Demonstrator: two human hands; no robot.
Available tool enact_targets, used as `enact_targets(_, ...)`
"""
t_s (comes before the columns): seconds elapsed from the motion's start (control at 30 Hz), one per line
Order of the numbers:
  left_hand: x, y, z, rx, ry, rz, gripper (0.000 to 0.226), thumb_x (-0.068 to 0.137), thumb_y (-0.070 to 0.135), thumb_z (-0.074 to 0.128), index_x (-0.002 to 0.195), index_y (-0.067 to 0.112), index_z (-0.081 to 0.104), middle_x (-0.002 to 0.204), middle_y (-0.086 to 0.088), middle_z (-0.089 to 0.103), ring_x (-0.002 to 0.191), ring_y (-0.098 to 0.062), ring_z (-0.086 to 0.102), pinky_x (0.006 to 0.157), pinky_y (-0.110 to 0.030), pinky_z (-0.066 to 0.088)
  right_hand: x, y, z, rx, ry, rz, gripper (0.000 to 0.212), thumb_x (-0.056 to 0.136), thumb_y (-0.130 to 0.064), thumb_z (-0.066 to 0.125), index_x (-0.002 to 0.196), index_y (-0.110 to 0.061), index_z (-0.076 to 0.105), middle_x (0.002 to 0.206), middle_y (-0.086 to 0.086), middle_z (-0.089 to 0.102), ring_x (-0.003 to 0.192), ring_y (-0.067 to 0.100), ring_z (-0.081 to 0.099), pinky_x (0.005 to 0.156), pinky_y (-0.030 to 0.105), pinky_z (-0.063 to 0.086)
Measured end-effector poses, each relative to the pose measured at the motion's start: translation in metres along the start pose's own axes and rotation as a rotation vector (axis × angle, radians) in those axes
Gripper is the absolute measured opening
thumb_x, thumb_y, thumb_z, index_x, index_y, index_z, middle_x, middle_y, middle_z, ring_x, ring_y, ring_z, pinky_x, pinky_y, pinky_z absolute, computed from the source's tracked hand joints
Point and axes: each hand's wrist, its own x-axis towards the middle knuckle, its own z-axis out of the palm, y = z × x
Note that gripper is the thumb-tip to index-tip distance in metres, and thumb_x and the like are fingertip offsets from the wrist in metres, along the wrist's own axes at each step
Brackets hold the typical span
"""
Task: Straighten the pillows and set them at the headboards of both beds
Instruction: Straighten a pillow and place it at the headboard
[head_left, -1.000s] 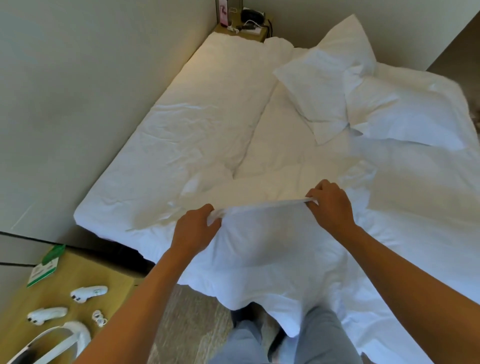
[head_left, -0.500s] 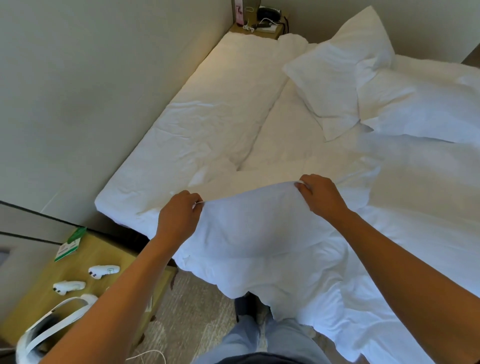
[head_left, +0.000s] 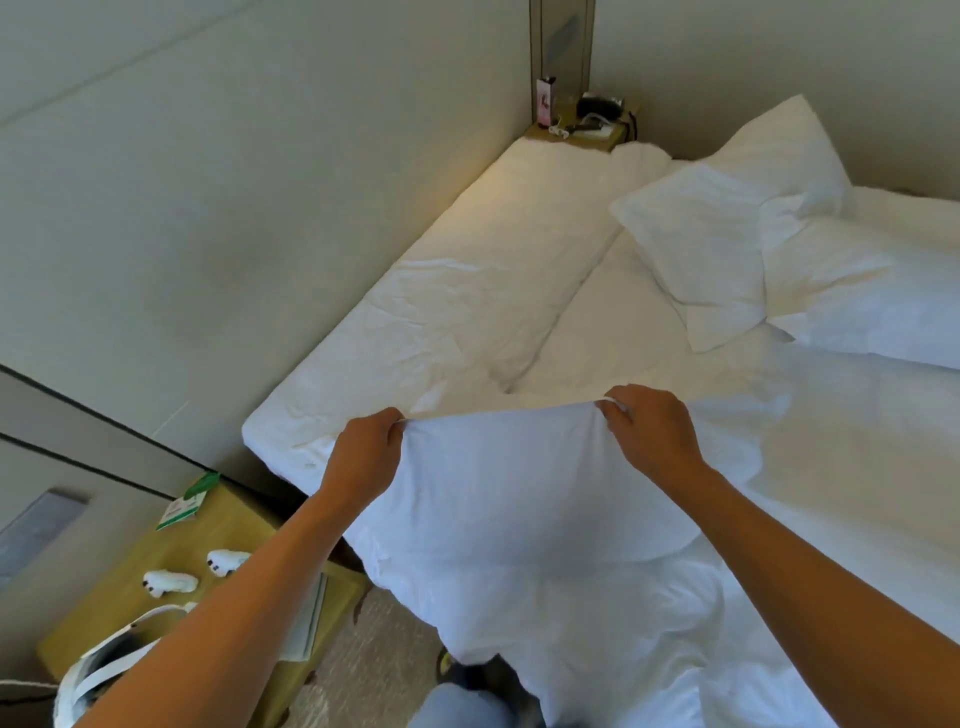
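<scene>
Two white pillows lie on the bed: one pillow (head_left: 722, 218) stands tilted with a corner up, and a second pillow (head_left: 862, 291) lies flat to its right, overlapped by the first. A white duvet (head_left: 498, 499) covers the bed's near part and hangs over the near edge. My left hand (head_left: 363, 457) and my right hand (head_left: 649, 436) each pinch the duvet's top edge and hold it stretched between them, lifted off the bare mattress sheet (head_left: 457, 301).
A wall runs along the bed's left side. A nightstand (head_left: 576, 135) with small items stands at the far corner. A wooden side table (head_left: 228, 525) at the near left carries white controllers, a green card and a headset. Carpet and my legs are below.
Both hands have lifted the duvet's edge up and forward, keeping their grip. The view has tilted upward, so the far nightstand and more wall show.
</scene>
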Motion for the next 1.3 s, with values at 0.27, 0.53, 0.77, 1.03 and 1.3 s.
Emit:
enact_targets(0.27, 0.059, -0.001, -0.083, -0.013, 0.255, 0.080, 0.030, 0.103, 0.023, 0.049, 0.078, 0.010, 0.059, 0.066, -0.004, 0.062, 0.068, -0.033, 0.062, 0.061, -0.039, 0.050, 0.074, -0.074, -0.040, 0.036, 0.183, -0.101, 0.028, 0.105, -0.029, 0.061, 0.092, -0.011, 0.078, 0.088, 0.009, 0.076, 0.081, 0.030, 0.071, 0.071, 0.039, 0.057)
enact_targets(0.53, 0.128, -0.077, -0.176, -0.129, 0.408, 0.127, 0.026, 0.102, 0.027, 0.049, 0.091, 0.017, 0.070, 0.083, -0.004, 0.072, 0.081, -0.030, 0.065, 0.071, -0.038, 0.054, 0.155, -0.200, -0.037, 0.062, 0.301, -0.202, 0.029, 0.107, -0.032, 0.058, 0.097, -0.016, 0.080, 0.089, 0.005, 0.078, 0.083, 0.024, 0.070, 0.080, 0.037, 0.058)
enact_targets(0.77, 0.181, -0.187, -0.171, -0.184, 0.266, 0.056, 0.024, 0.101, 0.025, 0.051, 0.088, 0.017, 0.069, 0.083, -0.006, 0.070, 0.081, -0.030, 0.065, 0.068, -0.034, 0.045, 0.190, -0.256, 0.063, -0.026, 0.159, -0.080, 0.031, 0.105, -0.033, 0.060, 0.083, -0.018, 0.075, 0.083, 0.007, 0.076, 0.080, 0.027, 0.071, 0.077, 0.039, 0.058)
enact_targets(1.03, 0.217, -0.275, -0.116, -0.203, 0.019, 0.002, 0.029, 0.105, 0.026, 0.047, 0.082, 0.016, 0.060, 0.074, -0.001, 0.062, 0.077, -0.028, 0.062, 0.068, -0.036, 0.046, 0.196, -0.255, 0.177, -0.163, 0.022, 0.071, 0.024, 0.104, -0.028, 0.063, 0.087, -0.013, 0.073, 0.085, 0.010, 0.072, 0.083, 0.035, 0.069, 0.069, 0.033, 0.045)
enact_targets(1.3, 0.243, -0.304, -0.099, -0.201, -0.090, 0.039, 0.033, 0.104, 0.029, 0.048, 0.081, 0.009, 0.061, 0.071, -0.005, 0.063, 0.069, -0.027, 0.061, 0.065, -0.040, 0.051, 0.206, -0.236, 0.193, -0.318, -0.011, 0.144, 0.017, 0.100, -0.021, 0.066, 0.094, -0.006, 0.070, 0.091, 0.016, 0.070, 0.088, 0.038, 0.066, 0.079, 0.041, 0.054)
